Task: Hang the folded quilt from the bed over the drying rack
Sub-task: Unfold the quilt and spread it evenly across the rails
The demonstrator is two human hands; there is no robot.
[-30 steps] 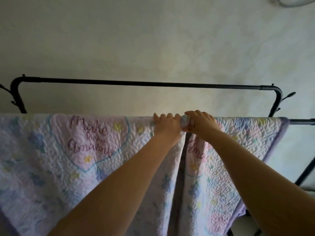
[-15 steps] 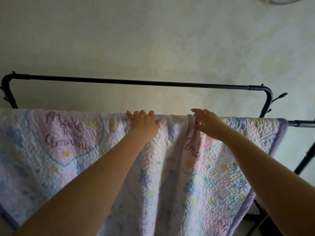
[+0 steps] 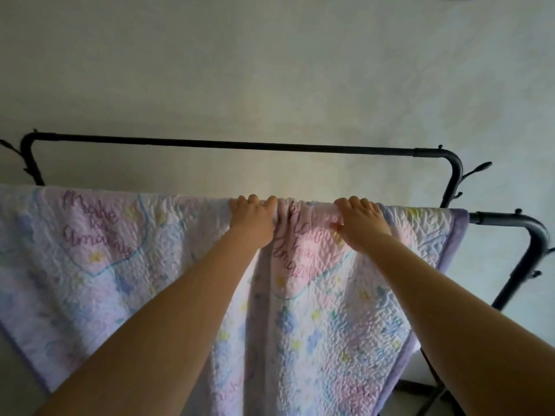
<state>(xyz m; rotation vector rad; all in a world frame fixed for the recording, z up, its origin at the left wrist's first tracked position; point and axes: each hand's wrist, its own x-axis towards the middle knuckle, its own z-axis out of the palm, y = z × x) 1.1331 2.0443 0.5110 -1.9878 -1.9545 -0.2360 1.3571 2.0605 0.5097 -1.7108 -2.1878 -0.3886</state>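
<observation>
A pastel quilt (image 3: pixel 90 265) with pink hearts, flowers and stitched writing hangs over the near bar of a black metal drying rack (image 3: pixel 510 219). It drapes down toward me and covers most of that bar. My left hand (image 3: pixel 252 220) grips the quilt's top fold at the bar, fingers curled over it. My right hand (image 3: pixel 360 220) grips the same fold a little to the right. Between the two hands the fabric is bunched into a wrinkle.
A second, higher black bar (image 3: pixel 225 144) of the rack runs behind the quilt, with small hooks (image 3: pixel 477 169) at its right end. A pale wall (image 3: pixel 270 70) stands close behind. The rack's legs (image 3: pixel 432 394) show at the lower right.
My left hand slid left along the bar, then came back toward the right hand. The gap in the quilt has closed, leaving bunched fabric between my hands.
</observation>
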